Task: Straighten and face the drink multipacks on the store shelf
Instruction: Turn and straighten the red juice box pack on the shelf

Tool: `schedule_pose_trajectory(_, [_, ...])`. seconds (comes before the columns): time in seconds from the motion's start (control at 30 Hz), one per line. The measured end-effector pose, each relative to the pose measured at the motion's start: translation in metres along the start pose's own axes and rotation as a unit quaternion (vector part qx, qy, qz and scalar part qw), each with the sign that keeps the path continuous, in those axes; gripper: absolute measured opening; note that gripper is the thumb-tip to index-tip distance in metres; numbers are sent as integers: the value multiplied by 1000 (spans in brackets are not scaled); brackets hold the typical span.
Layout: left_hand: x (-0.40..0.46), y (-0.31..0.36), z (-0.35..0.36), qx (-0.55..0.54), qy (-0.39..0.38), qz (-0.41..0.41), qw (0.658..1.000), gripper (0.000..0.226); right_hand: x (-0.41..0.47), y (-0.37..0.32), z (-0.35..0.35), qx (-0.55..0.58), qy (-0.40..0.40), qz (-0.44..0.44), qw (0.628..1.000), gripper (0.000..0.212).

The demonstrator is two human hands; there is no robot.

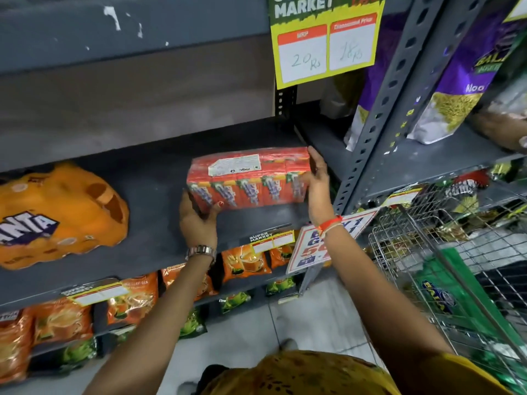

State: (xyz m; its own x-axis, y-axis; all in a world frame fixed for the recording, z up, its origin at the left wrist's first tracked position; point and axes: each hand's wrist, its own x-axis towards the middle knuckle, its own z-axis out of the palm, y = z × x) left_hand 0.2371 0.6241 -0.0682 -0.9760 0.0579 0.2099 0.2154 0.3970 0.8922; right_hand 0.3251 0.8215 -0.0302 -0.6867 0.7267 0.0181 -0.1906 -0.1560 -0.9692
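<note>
A red shrink-wrapped multipack of small drink cartons (251, 178) sits on the grey shelf (159, 223), its long side towards me and a white label on top. My left hand (198, 220) grips its lower left corner, thumb on the front face. My right hand (318, 181) clasps its right end, fingers along the side. An orange Fanta multipack (57, 215) lies at the left of the same shelf, apart from both hands.
A slotted grey upright (379, 115) stands just right of the red pack. Purple snack bags (459, 81) fill the neighbouring bay. Orange tea packets (134, 297) line the shelf below. A wire basket rack (445, 266) stands at the right. A yellow price sign (325, 38) hangs above.
</note>
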Motion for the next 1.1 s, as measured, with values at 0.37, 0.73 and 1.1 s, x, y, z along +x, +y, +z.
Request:
schedule_pose_trajectory(0.37, [-36,41,37,-151,-65,-89,982,59,0,2,4,-30,82,71,994,28])
schedule_pose_trajectory(0.73, [75,42,-5,-146,-281,-150,937,36,-135,63,91,-114,28,-73,990,12])
schedule_pose_trajectory(1.1, [33,10,-45,-266,23,-142,953,24,-27,30,66,-132,111,-102,980,32])
